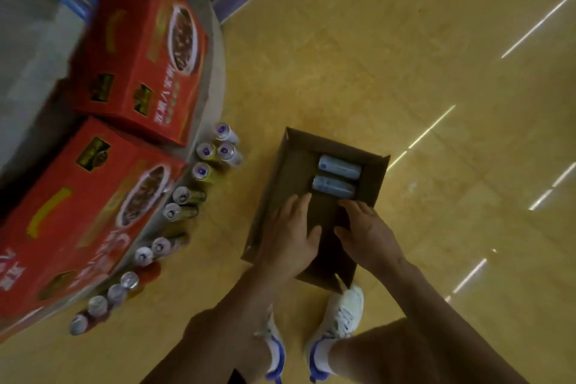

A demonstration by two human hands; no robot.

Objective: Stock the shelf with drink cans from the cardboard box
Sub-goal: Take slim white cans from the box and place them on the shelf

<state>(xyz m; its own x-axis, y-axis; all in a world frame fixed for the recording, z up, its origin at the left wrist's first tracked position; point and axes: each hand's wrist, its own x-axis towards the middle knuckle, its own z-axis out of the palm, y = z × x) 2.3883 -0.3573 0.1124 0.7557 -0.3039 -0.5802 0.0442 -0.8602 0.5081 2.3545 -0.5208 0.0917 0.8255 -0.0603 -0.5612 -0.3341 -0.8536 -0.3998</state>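
Down on the glossy tan floor (pixel 389 56), streaked with thin reflections of lights, sits an open brown cardboard box (pixel 276 178) with matte, creased walls and raised flaps. Two pale blue cylindrical drink cans (pixel 339 167) lie on their sides in its far end. They are side by side and touching, with their smooth metal skins catching a dull sheen.

The left hand (pixel 291 237) hangs over the near half of the box with its fingers straight and slightly spread and the thumb held apart. It holds nothing, and its fingertips are just short of the nearer can. The right hand (pixel 369 235) reaches in beside it with its fingers loosely bent. It also holds nothing, and it too is near the nearer can but not touching it.

To the left, a curving row of upright cans (pixel 202 171) with round silvery tops follows the rim of a grey rounded display platform (pixel 25 56). Whether they stand on the floor or on a low ledge cannot be told. On the platform rest two large red printed cartons (pixel 140 50) with glossy faces.

White lace-up sneakers with blue trim (pixel 339 321) stand just behind the box.
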